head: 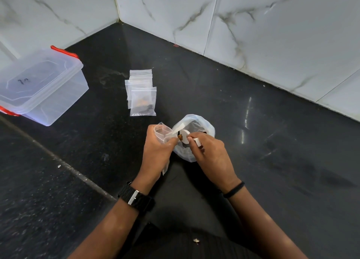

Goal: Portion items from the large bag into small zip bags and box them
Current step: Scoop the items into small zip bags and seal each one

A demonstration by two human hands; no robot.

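My left hand (157, 151) grips a small clear zip bag (162, 131) with its mouth held open. Just to its right, my right hand (210, 153) holds a white scoop (185, 137) by its handle; a small brown piece sits at the scoop's left edge beside the zip bag. The scoop hovers over the large clear plastic bag (196, 122), which stands open on the black counter with dark contents inside. Further back lies a pile of small zip bags (141, 83); the front one (143, 103) holds brown and dark items.
A clear plastic box (64, 95) with a closed lid and red clips stands at the left on the black counter (272, 151). White marble-tiled walls meet in a corner behind. A seam runs diagonally across the counter at the left.
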